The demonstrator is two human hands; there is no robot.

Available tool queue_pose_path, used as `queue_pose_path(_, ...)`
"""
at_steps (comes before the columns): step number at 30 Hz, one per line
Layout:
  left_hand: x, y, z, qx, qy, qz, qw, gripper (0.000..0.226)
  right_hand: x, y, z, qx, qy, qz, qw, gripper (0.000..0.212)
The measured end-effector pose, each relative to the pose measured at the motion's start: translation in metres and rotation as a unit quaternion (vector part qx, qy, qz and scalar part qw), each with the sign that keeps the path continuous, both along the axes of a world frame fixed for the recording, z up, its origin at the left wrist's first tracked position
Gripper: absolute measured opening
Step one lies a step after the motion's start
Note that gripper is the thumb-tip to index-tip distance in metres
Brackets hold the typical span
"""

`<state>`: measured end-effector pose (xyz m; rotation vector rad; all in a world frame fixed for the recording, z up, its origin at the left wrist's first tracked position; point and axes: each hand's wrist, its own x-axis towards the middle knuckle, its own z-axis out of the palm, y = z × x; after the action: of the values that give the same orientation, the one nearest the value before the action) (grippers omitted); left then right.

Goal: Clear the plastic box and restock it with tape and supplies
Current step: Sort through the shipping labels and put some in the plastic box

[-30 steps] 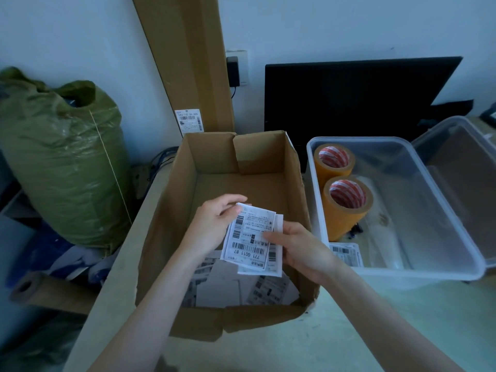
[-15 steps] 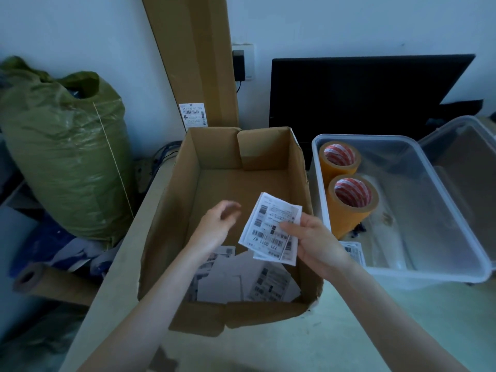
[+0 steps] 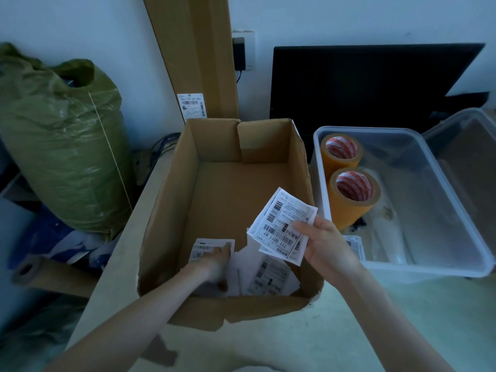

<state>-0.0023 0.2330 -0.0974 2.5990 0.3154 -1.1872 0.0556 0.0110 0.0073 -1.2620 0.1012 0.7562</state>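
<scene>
a packing or shipping corner of a small office or stockroom. barcoded shipping labels [image 3: 281, 224] lie in an open carton [image 3: 233, 146], tape rolls [image 3: 351, 194] stand in a plastic box [image 3: 456, 210], a stuffed green sack [image 3: 61, 140] and flat cardboard [image 3: 196, 49] lean by the wall, beside a dark monitor [image 3: 362, 79].

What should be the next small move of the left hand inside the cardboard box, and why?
Probably the left hand should pinch one of the loose labels on the floor of the cardboard box and lift it toward the right hand. The left hand is already down among those labels, while the right hand holds a stack of labels above them.
</scene>
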Motion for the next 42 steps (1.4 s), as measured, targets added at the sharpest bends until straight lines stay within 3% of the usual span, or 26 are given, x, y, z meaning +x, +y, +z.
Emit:
queue_pose_path(6,0.003,0.005,0.017,-0.040,-0.010,0.021,0.999,0.049,-0.002,0.000,0.001,0.000,0.002,-0.009,1.000,0.030)
queue_pose_path(13,0.010,0.022,0.045,-0.086,-0.091,0.097,0.987,0.026,-0.003,-0.001,0.001,-0.004,0.004,-0.015,1.000,0.028)
queue_pose_path(17,0.014,0.028,0.080,-0.175,-0.209,0.220,0.937,0.008,-0.003,0.001,0.001,-0.012,-0.002,-0.020,1.000,0.027)
queue_pose_path(21,0.008,0.025,0.111,-0.263,-0.288,0.317,0.864,0.012,-0.006,0.007,0.002,-0.084,-0.056,-0.021,0.995,0.027)
queue_pose_path(24,0.003,0.017,0.126,-0.315,-0.333,0.352,0.816,0.014,-0.011,0.014,0.002,-0.134,-0.101,-0.011,0.986,0.029)
queue_pose_path(27,0.001,0.003,0.134,-0.349,-0.350,0.366,0.788,0.015,-0.014,0.018,0.003,-0.113,-0.102,0.005,0.988,0.032)
queue_pose_path(31,0.008,-0.017,0.136,-0.334,-0.361,0.359,0.793,0.007,-0.015,0.018,0.007,-0.024,-0.062,0.043,0.997,0.030)
queue_pose_path(35,0.013,-0.030,0.133,-0.335,-0.358,0.340,0.803,0.014,-0.015,0.017,0.010,-0.022,-0.081,0.056,0.995,0.028)
queue_pose_path(39,0.016,-0.031,0.133,-0.319,-0.369,0.341,0.803,0.013,-0.014,0.015,0.008,0.032,-0.006,0.014,0.999,0.028)
queue_pose_path(42,0.016,-0.032,0.134,-0.312,-0.371,0.328,0.811,0.014,-0.014,0.015,0.008,0.037,-0.005,0.018,0.999,0.028)
